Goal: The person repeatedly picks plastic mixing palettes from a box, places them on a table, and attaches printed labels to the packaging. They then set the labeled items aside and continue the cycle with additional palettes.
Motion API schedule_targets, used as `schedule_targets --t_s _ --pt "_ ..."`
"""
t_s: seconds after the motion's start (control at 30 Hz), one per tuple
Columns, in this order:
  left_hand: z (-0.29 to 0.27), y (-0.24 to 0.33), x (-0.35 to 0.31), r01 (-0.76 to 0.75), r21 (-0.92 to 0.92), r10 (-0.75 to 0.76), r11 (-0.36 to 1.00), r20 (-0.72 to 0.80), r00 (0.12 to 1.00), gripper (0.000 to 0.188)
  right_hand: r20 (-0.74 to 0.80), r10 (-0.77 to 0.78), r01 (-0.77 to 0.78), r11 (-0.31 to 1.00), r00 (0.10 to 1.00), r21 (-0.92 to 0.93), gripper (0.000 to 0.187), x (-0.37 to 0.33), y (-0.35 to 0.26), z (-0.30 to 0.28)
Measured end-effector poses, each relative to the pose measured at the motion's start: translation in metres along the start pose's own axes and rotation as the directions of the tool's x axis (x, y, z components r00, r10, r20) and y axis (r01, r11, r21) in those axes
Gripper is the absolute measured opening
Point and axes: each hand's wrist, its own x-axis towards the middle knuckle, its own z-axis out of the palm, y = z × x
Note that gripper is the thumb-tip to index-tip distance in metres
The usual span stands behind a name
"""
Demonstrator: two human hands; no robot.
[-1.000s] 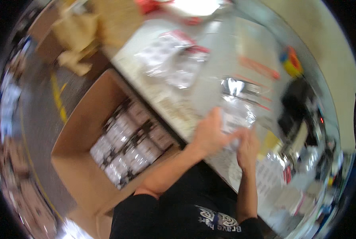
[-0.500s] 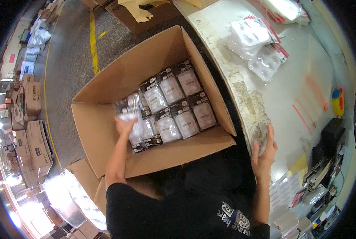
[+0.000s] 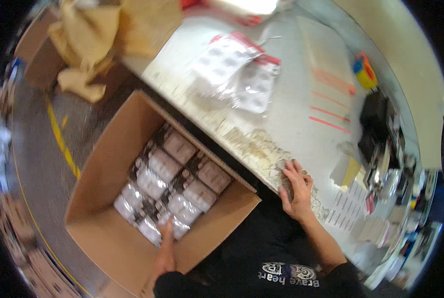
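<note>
"Looking at the view as a clock face, where is the big brown box (image 3: 100,208) found?"

"It is found at about 8 o'clock, just beside the worktop (image 3: 286,74). Its top is open, so the inside can be seen."

"And what is held in it?"

"Clear packs (image 3: 199,196) are laid there in two rows. White shapes and dark cards can be seen through the shiny wrap."

"Where is the left hand (image 3: 167,236) seen?"

"It is seen at 7 o'clock, put down into the box, right by the packs nearest the body. Whether one is gripped cannot be told, as the fingers are partly hidden and blurred."

"How about the right hand (image 3: 297,196)?"

"That one is rested at 4 o'clock, on the worn edge of the worktop. Its fingers are spread a little, and nothing is held."

"What else is seen on the worktop?"

"At 12 o'clock, clear packs with red tops (image 3: 257,84) are laid, overlapping. At 2 o'clock, a bright ring of red, yellow and blue (image 3: 367,74) is seen. At 4 o'clock, a white printed sheet (image 3: 349,206) is laid past the right hand."

"And away from the worktop?"

"A yellow line (image 3: 60,136) is painted on the floor at 9 o'clock. Crumpled tan paper (image 3: 90,32) is seen at 10 o'clock."
</note>
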Motion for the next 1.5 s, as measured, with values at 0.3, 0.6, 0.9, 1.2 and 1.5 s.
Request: schedule_targets --t_s 0.3,0.6,0.9,1.2,1.5 --pt "-0.018 0.301 -0.143 -0.937 0.32 0.893 0.143 -0.449 -0.018 0.042 0.037 0.511 -0.405 0.632 0.858 0.661 0.035 0.085 0.021 -0.016" --pt "0.093 0.566 -0.295 -0.854 0.491 0.778 0.173 0.464 0.424 0.102 0.067 0.48 -0.472 0.811 0.875 0.346 0.051 0.229 0.027 0.042" --pt "0.103 0.548 -0.255 -0.882 0.356 0.831 0.309 0.349 0.432 0.088 -0.372 0.301 0.097 0.649 0.878 0.754 0.036 0.256 -0.015 0.049" --pt "0.091 0.592 -0.195 -0.968 0.248 0.796 0.044 0.576 0.184 0.074 -0.289 0.286 -0.034 0.762 0.914 0.647 0.026 0.213 -0.029 0.028" --pt "0.224 0.485 -0.393 -0.207 -0.115 0.233 -0.972 -0.315 -0.92 0.044 -0.083 0.981 -0.567 0.169 0.173 0.807 0.027 -0.286 0.031 -0.146"
